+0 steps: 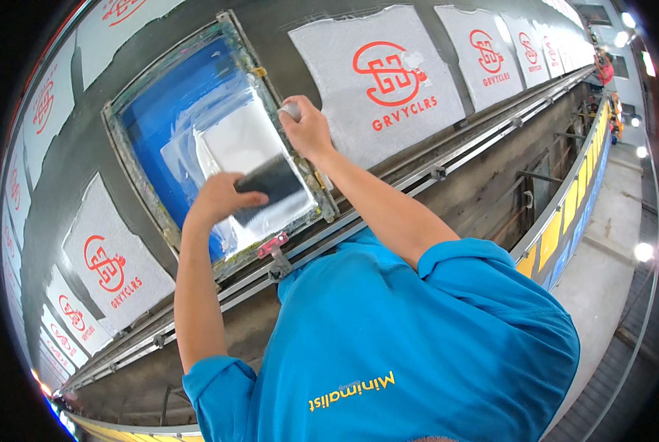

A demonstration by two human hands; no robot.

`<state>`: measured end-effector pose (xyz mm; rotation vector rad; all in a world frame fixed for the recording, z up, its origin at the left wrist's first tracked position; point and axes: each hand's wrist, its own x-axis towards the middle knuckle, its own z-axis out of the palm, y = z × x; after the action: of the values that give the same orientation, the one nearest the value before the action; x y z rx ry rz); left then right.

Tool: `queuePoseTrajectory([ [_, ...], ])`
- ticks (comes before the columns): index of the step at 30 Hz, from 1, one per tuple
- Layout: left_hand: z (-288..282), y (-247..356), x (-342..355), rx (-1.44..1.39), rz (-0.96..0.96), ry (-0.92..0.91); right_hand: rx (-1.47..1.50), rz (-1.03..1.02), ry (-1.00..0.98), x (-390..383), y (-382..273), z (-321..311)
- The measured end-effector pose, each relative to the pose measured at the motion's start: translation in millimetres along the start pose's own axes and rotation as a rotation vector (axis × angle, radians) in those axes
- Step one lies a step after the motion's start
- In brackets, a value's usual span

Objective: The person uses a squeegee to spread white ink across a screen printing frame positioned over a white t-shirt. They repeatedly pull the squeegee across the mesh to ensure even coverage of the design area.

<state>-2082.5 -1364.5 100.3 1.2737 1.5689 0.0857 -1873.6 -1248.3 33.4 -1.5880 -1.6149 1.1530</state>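
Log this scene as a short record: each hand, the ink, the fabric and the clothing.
Left hand: grips a dark squeegee inside the screen frame
Right hand: closed around a pale rounded object, kind unclear, at the frame's right side
Ink: white ink, smeared partly over blue mesh
Fabric: grey panels with red prints, both sides
Clothing: blue T-shirt

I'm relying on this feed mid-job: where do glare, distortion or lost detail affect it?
Head view: the long yellow-panelled edge bows near the rim; a round white lamp glares at right; the farthest red-printed grey fabric pieces are too small to read; the bare left hand and right hand show clear outlines.
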Motion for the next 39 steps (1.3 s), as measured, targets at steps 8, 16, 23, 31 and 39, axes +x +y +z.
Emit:
queuePoseTrajectory([
  [8,-80.2,13.7,30.5,0.471,0.185,0.621,0.019,-0.02,-0.047,3.2,15.0,1.3],
  [16,-69.5,-7.8,63.7,0.537,0.176,0.734,-0.262,-0.603,0.156,25.0,-31.0,0.2],
  [23,-69.7,-2.3,62.0,0.551,0.175,0.8,-0.703,-0.831,-0.406,80.3,-73.8,42.6],
  [31,66.6,-8.9,-10.5,0.453,0.261,0.826,-0.53,-0.94,-0.327,-55.8,-6.4,-10.5],
  [39,-51.4,4.3,27.4,0.47,0.08,0.469,-0.675,-0.764,-0.592,37.8,-66.2,12.1],
])
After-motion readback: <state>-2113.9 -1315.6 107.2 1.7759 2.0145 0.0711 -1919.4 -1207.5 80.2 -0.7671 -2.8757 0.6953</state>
